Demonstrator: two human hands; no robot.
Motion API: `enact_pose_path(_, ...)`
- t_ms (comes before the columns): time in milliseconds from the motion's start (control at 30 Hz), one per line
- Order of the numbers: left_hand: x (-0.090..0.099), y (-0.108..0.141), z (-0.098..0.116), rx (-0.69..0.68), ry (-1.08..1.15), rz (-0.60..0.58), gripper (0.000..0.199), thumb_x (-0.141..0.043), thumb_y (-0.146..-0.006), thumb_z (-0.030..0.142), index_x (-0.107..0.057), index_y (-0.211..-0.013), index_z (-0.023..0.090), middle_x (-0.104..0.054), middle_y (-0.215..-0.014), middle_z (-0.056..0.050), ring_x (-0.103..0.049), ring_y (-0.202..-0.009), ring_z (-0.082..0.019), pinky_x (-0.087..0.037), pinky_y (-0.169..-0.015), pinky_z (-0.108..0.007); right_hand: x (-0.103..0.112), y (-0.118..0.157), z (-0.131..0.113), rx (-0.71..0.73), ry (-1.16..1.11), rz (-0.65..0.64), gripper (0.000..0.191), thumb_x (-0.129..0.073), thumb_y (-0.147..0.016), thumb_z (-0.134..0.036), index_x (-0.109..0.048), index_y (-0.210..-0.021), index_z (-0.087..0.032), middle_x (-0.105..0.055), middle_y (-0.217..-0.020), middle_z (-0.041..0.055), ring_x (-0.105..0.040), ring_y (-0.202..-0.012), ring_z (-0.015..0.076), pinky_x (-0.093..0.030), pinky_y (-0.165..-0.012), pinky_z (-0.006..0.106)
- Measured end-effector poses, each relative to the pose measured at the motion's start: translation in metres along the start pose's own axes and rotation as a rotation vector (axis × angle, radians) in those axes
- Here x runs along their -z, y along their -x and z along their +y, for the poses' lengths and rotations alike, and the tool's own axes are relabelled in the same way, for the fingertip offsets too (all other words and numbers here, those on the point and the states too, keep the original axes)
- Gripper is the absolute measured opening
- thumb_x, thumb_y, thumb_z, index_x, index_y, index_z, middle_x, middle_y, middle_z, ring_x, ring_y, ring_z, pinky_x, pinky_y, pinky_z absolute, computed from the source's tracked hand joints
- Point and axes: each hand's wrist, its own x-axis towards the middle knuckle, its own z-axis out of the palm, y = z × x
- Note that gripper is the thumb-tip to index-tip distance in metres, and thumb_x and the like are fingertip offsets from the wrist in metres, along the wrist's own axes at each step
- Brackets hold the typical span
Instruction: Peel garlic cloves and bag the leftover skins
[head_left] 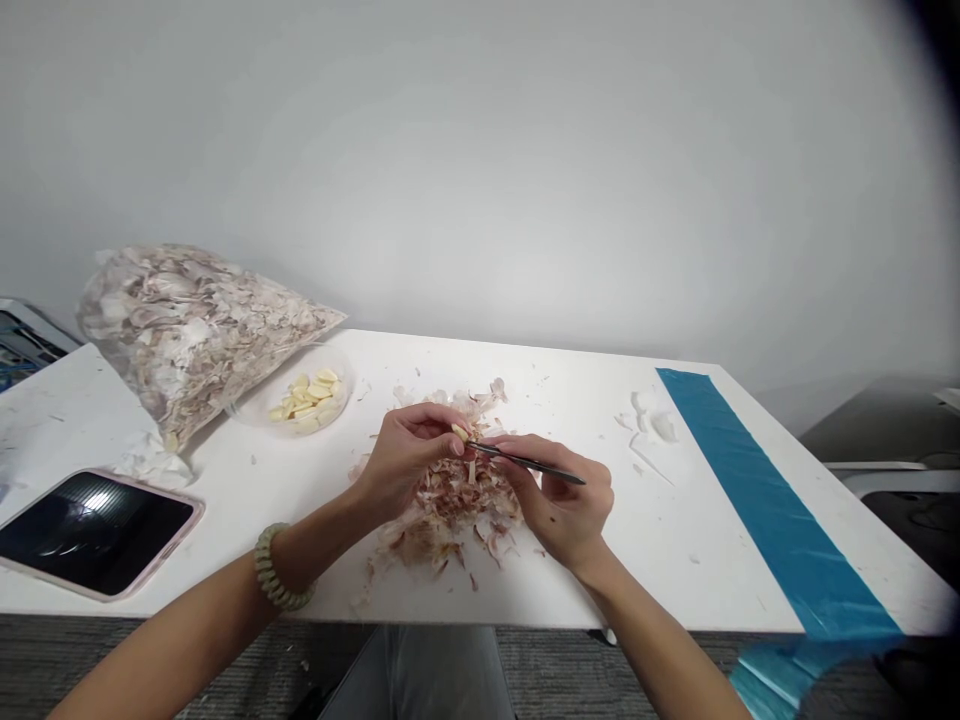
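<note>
Near the middle of the table, my left hand (412, 447) pinches a pale garlic clove (460, 432) between thumb and fingertips. My right hand (562, 490) is closed around a thin dark metal tool (536, 465), which looks like a slim knife or tweezers; its exact kind does not show. The tool's tip meets the clove. Beneath both hands lies a loose heap of garlic skins (465, 500), partly hidden by them. To the left, a clear round bowl (347, 385) holds several peeled garlic cloves (307, 400).
A large clear bag of garlic skins (195, 330) leans at the back left, beside the bowl. A phone (97, 530) lies at the front left near crumpled tissue (154, 460). White scraps (652, 418) and a blue tape strip (765, 490) are on the right. A wall (525, 180) stands behind.
</note>
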Motion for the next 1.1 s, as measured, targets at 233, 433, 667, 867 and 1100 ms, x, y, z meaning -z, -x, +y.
enact_pose_path(233,0.0000,0.0000,-0.0022,-0.004,0.011,0.007,0.024,-0.086,-0.049,0.021,-0.070,-0.065,0.013,-0.066,-0.063,-0.002,-0.063,-0.057,-0.012,-0.055,-0.056,-0.020,-0.0045,0.0057,0.0024,-0.011,-0.030,0.041,0.033,-0.061,-0.076,0.003,-0.065,-0.101,-0.019,-0.072,-0.089,0.0050,-0.070,-0.083,0.0176,-0.061,-0.067,0.029)
enact_pose_path(433,-0.0006,0.0009,-0.0033,-0.009,0.037,0.010,0.022,-0.086,-0.050,0.018,-0.069,-0.064,0.014,-0.065,-0.061,-0.001,-0.063,-0.057,-0.010,-0.055,-0.056,-0.019,-0.0053,0.0077,0.0026,-0.010,-0.035,0.037,0.033,-0.059,-0.078,0.002,-0.065,-0.103,-0.019,-0.072,-0.091,0.0048,-0.069,-0.085,0.0185,-0.061,-0.068,0.029)
enact_pose_path(667,0.0000,-0.0003,-0.0025,-0.010,0.084,0.007,0.023,-0.086,-0.050,0.021,-0.070,-0.066,0.014,-0.066,-0.063,-0.001,-0.063,-0.058,-0.009,-0.055,-0.057,-0.017,-0.0049,0.0088,0.0032,-0.019,-0.041,0.034,0.037,-0.060,-0.076,0.004,-0.064,-0.104,-0.020,-0.071,-0.093,0.0051,-0.069,-0.085,0.0183,-0.061,-0.069,0.031)
enact_pose_path(867,-0.0006,0.0000,-0.0029,0.005,0.075,0.015,0.024,-0.087,-0.049,0.023,-0.070,-0.064,0.014,-0.065,-0.063,0.000,-0.063,-0.057,-0.010,-0.056,-0.057,-0.018,-0.0043,0.0066,0.0047,-0.051,-0.061,0.044,0.037,-0.061,-0.077,0.002,-0.064,-0.106,-0.021,-0.071,-0.095,0.0046,-0.069,-0.086,0.0188,-0.061,-0.070,0.032)
enact_pose_path(1100,-0.0002,-0.0010,-0.0032,0.003,0.066,0.019,0.023,-0.087,-0.049,0.021,-0.070,-0.064,0.014,-0.066,-0.061,0.000,-0.063,-0.056,-0.009,-0.055,-0.056,-0.017,-0.0038,0.0050,0.0035,-0.079,-0.043,0.006,0.033,-0.063,-0.077,0.000,-0.064,-0.103,-0.020,-0.071,-0.094,0.0039,-0.069,-0.085,0.0171,-0.060,-0.070,0.030)
